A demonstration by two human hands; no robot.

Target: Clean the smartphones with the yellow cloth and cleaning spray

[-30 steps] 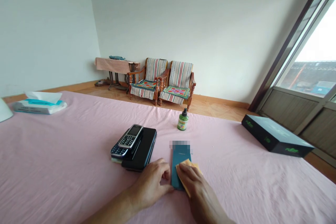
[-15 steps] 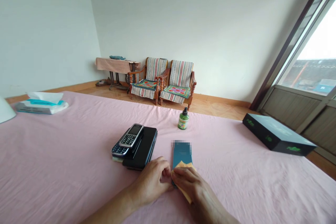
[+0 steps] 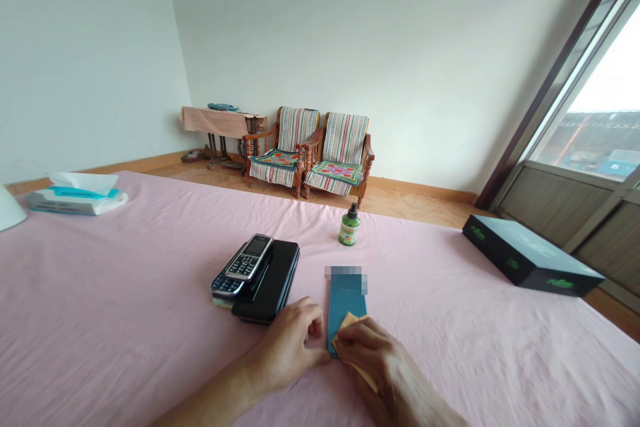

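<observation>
Cloth point(image 3: 347, 321): sliding toward four o'clock over the phone point(image 3: 347, 300).
Right hand point(image 3: 383, 350): you're holding the cloth.
Left hand point(image 3: 293, 337): half-wide, your thumb touching phone's seven-o'clock corner.

- We had a flat, smooth, rectangular blue phone point(image 3: 347, 298) lying on pink fabric point(image 3: 440, 340), its broad blue face turned up.
- We saw its long sides run away from us; blurred squares masked the far end, so we could not make out details there.
- We could follow its left edge nearly whole, down towards the near corner, while its near right part was covered.
- We held a thin, soft, yellow-orange cloth point(image 3: 349, 321), creased and bunched, over that near right part.
- We saw its uneven upper edge against the blue face and a strip slanting towards us; its middle was hidden in our grip.
</observation>
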